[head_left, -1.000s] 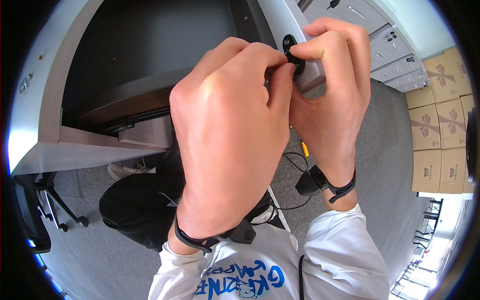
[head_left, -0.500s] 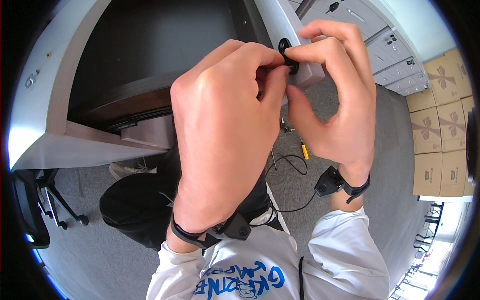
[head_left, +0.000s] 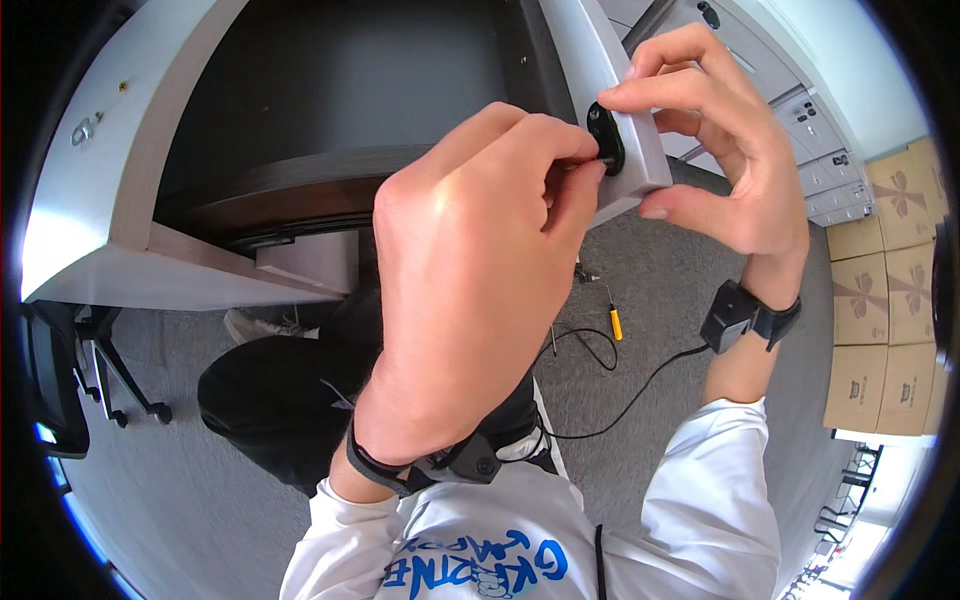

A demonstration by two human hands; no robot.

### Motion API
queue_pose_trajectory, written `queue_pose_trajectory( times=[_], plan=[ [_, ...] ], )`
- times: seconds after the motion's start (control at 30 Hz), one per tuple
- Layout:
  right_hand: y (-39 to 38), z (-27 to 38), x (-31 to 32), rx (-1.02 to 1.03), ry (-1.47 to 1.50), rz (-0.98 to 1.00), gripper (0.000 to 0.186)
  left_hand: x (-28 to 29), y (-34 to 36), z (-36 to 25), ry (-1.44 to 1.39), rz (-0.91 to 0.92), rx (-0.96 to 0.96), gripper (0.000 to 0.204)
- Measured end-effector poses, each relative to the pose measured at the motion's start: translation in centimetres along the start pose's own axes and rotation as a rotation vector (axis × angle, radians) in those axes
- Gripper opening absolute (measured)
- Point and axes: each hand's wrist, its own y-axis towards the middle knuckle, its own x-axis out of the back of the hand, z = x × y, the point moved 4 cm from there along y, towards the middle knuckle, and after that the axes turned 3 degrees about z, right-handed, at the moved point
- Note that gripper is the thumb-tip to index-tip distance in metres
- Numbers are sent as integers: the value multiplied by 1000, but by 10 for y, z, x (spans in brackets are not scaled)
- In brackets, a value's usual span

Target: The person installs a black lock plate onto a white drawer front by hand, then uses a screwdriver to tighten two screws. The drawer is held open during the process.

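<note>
Left hand (head_left: 480, 230): thumb and forefinger pinching the lower end of a black fitting (head_left: 605, 125). The fitting lies against the pale drawer front (head_left: 643, 150), close to its near corner; the pinched end is partly hidden by the fingers. Right hand (head_left: 770, 180): gripping nothing, fingers bent and spread around the panel edge. Its forefinger tip is at the fitting's upper end; cannot tell whether it touches. Thumb just beside the corner.

On method, my judgement: keep the fitting flat to the panel, steady its upper end with the right forefinger, and let the left fingertips make small, even adjustments. Bracing the panel from its outer side would help stop the drawer sliding.

Around: dark drawer interior (head_left: 400, 90) left of the panel. Yellow-handled screwdriver (head_left: 616, 324) on the carpet (head_left: 620, 450), below the corner. Grey cabinets (head_left: 800, 115) and stacked cartons (head_left: 880, 290) to the right, well apart.

In the way: the left knuckles block the near drawer edge from view; a loose black cord (head_left: 690, 352) runs from the right wrist device (head_left: 730, 315), liable to snag.
</note>
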Motion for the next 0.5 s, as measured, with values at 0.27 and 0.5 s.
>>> queue_pose_trajectory(
  times=[0.27, 0.5],
  plan=[
    [14, -16, 12, 300, -199, 98, 75, -4, -4, 2, 90, -78, -149, 12],
    [4, -23, -1, 313, -154, -53, 81, -10, -6, 4, 80, -146, -252, 16]
  ],
)
